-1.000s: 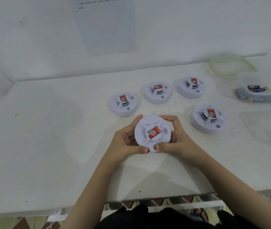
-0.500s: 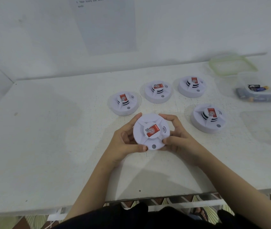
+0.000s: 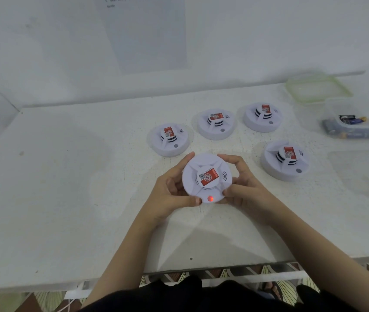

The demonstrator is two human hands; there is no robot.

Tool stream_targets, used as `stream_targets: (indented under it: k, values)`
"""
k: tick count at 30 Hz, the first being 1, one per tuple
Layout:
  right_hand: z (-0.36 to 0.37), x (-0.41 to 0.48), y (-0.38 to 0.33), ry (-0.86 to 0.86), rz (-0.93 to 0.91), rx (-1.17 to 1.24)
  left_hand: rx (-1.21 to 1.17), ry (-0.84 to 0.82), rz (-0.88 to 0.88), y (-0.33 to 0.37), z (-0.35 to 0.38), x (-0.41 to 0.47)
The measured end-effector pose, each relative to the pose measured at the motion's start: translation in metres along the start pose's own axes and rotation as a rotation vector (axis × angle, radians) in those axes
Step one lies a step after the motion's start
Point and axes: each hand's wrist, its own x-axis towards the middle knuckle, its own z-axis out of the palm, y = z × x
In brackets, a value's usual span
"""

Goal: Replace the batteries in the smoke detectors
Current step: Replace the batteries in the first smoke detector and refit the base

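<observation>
Curling round its rim, your left hand (image 3: 170,194) and right hand (image 3: 244,188) grip the smoke detector (image 3: 207,177) face-up over the table (image 3: 66,199). Twist too hard and it may slip free and fall.

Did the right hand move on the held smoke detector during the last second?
Yes. The right hand drew its thumb rightward, toward the right-side detector, uncovering the red-lit button on the held detector.

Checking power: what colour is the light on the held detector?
Red light on round white smoke detector, head view.
</observation>
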Motion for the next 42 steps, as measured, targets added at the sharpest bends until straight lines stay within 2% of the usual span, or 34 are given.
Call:
stream_targets:
  k: [42]
  values:
    - [0.0009, -0.0012, 0.0035, 0.024, -0.053, 0.033, -0.002, 0.029, 0.003, -0.0051, 0.0024, 0.0001]
